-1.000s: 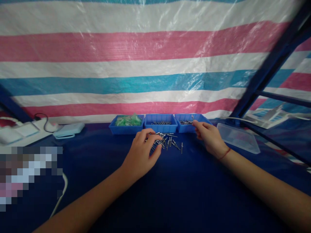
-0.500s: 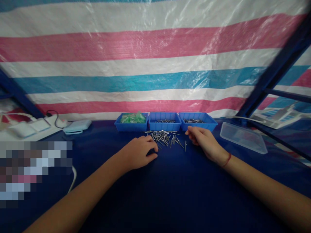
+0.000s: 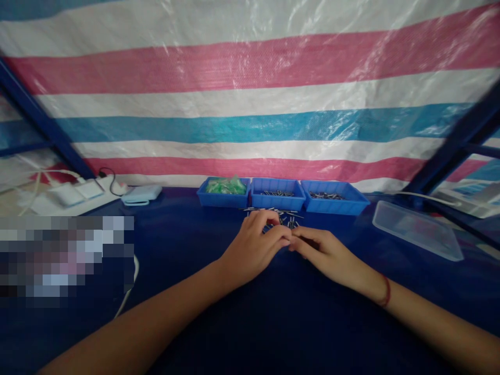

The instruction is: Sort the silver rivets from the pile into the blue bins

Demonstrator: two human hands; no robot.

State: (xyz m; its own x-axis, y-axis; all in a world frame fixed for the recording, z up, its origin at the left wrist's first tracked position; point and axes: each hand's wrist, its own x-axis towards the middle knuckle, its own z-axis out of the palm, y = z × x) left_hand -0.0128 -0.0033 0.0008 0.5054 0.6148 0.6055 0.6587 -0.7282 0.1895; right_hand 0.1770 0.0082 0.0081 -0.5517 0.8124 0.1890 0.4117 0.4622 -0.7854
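Note:
My left hand [image 3: 255, 245] and my right hand [image 3: 328, 255] meet at the fingertips just in front of a pile of metal rivets [image 3: 291, 223]. The fingers of both hands are pinched together, and whatever lies between them is too small to make out. My left hand covers much of the pile. Behind it stand three blue bins: the left bin [image 3: 222, 200] holds green plastic bags [image 3: 225, 185], while the middle bin [image 3: 278, 202] and the right bin [image 3: 336, 207] hold more metal rivets.
A clear plastic lid [image 3: 417, 230] lies on the blue table [image 3: 297, 323] at the right. At the left are a light blue case [image 3: 141, 194], a white power strip [image 3: 91, 192] and a white cable [image 3: 135, 271]. A striped sheet [image 3: 242, 125] hangs behind.
My left hand has moved right, over the pile, and my right hand has come down from near the right bin to meet it. The whole view has shifted slightly.

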